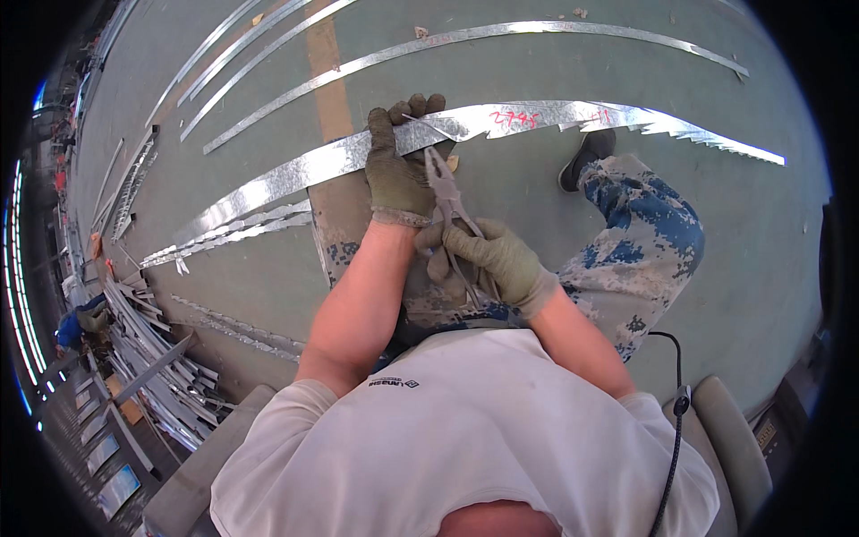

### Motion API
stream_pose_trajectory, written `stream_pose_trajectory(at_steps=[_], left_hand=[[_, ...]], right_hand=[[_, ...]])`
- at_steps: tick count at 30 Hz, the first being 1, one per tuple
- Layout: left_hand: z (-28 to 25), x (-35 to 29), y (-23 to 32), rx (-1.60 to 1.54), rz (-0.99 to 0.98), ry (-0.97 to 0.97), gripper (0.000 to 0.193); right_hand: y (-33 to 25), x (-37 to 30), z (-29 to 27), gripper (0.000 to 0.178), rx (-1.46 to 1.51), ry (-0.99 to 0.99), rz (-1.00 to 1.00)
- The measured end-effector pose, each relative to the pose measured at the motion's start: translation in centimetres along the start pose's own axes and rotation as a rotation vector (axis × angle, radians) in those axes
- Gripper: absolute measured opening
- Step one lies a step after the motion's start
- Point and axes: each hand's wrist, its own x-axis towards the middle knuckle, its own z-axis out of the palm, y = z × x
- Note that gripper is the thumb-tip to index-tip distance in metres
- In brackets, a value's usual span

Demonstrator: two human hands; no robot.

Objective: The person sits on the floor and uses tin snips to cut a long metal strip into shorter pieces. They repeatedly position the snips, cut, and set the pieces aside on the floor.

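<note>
A long, shiny sheet-metal strip (318,166) runs across in front of me, with red handwritten marks and a row of slanted cuts along its right part. My left hand (398,179), in a grey-green work glove, supports the strip from beneath, fingers showing beyond its far edge and thumb across its near face. Pliers (445,183) are gripped in my gloved right hand (508,264), which is closed around the handles. Their jaws point away from me, close to the strip's near edge beside my left palm. Whether the jaws touch the metal I cannot tell.
More metal strips (429,43) lie on the green floor (743,233) farther off. Toothed strips (259,228) rest at the left, above a heap of metal offcuts (165,367). Another person (76,324) is at the far left. A black cable (677,447) hangs at my right.
</note>
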Motion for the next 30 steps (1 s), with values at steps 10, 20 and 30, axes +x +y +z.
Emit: stream_pose_trajectory(at_steps=[10,20,30], left_hand=[[-1.3,0.6,-0.6,-0.060,-0.015,-0.054,0.034],[-1.1,-0.1,-0.3,-0.102,-0.056,-0.003,0.028],[-1.6,0.0,-0.4,0.009,-0.012,-0.084,0.036]], right_hand=[[-2.3,-0.9,1.1,0.040,-0.390,0.358,0.039],[-2.0,0.1,1.4,0.041,-0.302,0.430,0.071],[-5.4,-0.9,2.0,0.035,-0.261,0.405,0.240]])
